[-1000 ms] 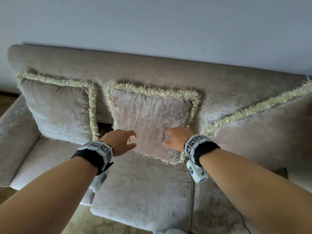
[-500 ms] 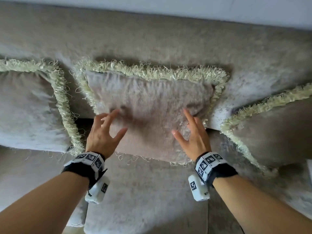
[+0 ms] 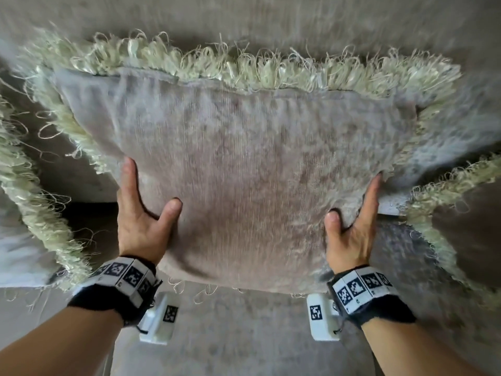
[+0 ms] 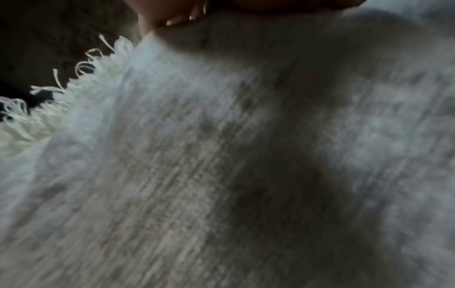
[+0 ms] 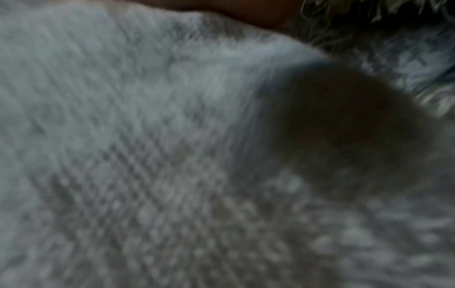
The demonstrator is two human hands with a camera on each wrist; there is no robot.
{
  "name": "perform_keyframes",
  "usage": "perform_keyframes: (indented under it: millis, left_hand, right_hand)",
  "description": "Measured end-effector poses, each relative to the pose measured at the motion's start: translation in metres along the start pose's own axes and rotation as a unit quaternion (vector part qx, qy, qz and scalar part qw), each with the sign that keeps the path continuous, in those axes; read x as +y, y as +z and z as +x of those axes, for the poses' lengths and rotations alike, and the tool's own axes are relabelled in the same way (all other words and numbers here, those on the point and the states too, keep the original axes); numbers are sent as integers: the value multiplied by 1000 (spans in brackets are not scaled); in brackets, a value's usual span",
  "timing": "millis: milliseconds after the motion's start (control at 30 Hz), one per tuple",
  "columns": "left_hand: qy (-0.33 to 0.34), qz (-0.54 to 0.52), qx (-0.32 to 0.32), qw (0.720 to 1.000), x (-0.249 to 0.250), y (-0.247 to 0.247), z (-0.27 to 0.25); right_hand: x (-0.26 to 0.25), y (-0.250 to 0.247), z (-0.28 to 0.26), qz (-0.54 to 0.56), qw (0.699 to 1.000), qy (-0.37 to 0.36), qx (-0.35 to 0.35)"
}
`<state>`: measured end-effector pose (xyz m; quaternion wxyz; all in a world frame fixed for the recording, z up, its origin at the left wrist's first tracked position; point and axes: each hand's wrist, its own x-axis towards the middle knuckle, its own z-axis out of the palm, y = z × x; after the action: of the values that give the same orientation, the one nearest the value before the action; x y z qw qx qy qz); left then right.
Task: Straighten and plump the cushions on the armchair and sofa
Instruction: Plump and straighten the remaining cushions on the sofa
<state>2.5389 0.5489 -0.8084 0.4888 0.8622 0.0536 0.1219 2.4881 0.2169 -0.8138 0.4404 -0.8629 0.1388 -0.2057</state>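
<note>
- Fringed neighbour cushions point(image 3: 32, 207) flank both grips outward; the sofa back point(image 3: 271, 20) rises beyond.
- Left hand point(image 3: 138, 221) and right hand point(image 3: 352, 226) clasp the middle cushion point(image 3: 244, 172) by its sides, thumbs in front, fingers behind.

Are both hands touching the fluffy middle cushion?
Touching. The head view shows the left hand and right hand gripping the middle cushion at its lower side edges, thumbs on its front, fingers behind.

Both wrist views blurred – fingers behind cushion point(image 3: 244, 172) hidden
</note>
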Motion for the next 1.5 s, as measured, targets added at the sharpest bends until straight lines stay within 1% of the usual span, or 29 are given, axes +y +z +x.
perform_keyframes:
  millis: [100,200,267,333,400,500,567,667,767,833,967,1133,1200,1267,1400,1433,1500]
  left_hand:
    - [17,-22,16,999,-1,2,-3]
    - [23,-41,29,998,6,-1,-13]
    - [11,-39,52,998,16,-3,-26]
    - [-23,-43,75,996,25,-4,-39]
    - [-66,-67,94,991,32,-4,-52]
    - [-123,-130,116,977,41,3,-66]
    - [-160,-149,138,966,49,11,-71]
    - [-211,-163,201,943,55,29,-69]
    - [-250,-172,256,918,48,46,-61]
    - [-251,-183,285,907,38,55,-57]
    - [-235,-218,307,896,25,68,-52]
    - [-235,-219,311,895,19,72,-49]
    - [-237,-213,303,898,20,71,-50]
    - [-257,-195,283,903,21,66,-54]
    - [-324,-155,247,900,32,41,-54]
    - [-331,-146,245,900,39,33,-52]
    - [-322,-131,237,907,56,13,-46]
  right_hand:
    - [-5,5,1,27,999,-33,25]
    - [-19,-4,2,31,996,-87,15]
    - [-41,-16,8,30,992,-119,13]
    - [-73,-30,22,11,988,-155,-2]
    - [-108,-45,43,-22,981,-191,-36]
    - [-153,-60,76,-68,965,-236,-93]
    - [-173,-61,91,-99,954,-254,-126]
    - [-181,-55,103,-130,944,-263,-151]
    - [-169,-45,105,-142,941,-260,-166]
    - [-157,-40,104,-145,940,-262,-165]
    - [-145,-34,104,-154,939,-264,-154]
    - [-140,-29,105,-156,942,-258,-147]
    - [-138,-30,103,-159,944,-250,-146]
    - [-137,-33,101,-161,945,-242,-148]
    - [-138,-46,91,-181,948,-206,-161]
    - [-139,-51,87,-187,949,-197,-159]
    - [-146,-60,77,-200,951,-188,-144]
